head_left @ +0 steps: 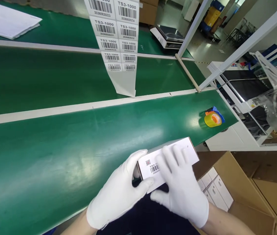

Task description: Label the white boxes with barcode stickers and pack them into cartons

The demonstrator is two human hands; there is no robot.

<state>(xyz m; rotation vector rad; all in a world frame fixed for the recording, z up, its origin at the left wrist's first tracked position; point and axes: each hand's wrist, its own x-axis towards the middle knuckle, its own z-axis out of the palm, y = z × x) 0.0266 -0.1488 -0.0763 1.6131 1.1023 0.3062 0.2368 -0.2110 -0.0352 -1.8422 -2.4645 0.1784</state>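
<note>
A white box (189, 153) with a QR code and a barcode label on its upturned face is held over the near edge of the green bench. My left hand (121, 189), in a white glove, grips the box's left end, thumb on the labelled face and fingers behind. My right hand (181, 182), also gloved, lies across the same face with its fingers spread, covering part of the barcode label. Above the bench hangs a strip of TS3-1000 barcode stickers (121, 49), its blank lower end near the white divider.
A yellow tape roll in a dispenser (212, 119) sits on the green bench (55, 147) at right. An open carton (246, 192) at lower right holds several white boxes (217, 192). Further back are a scale (169, 36), papers (8, 19) and a slanted metal frame (246, 40).
</note>
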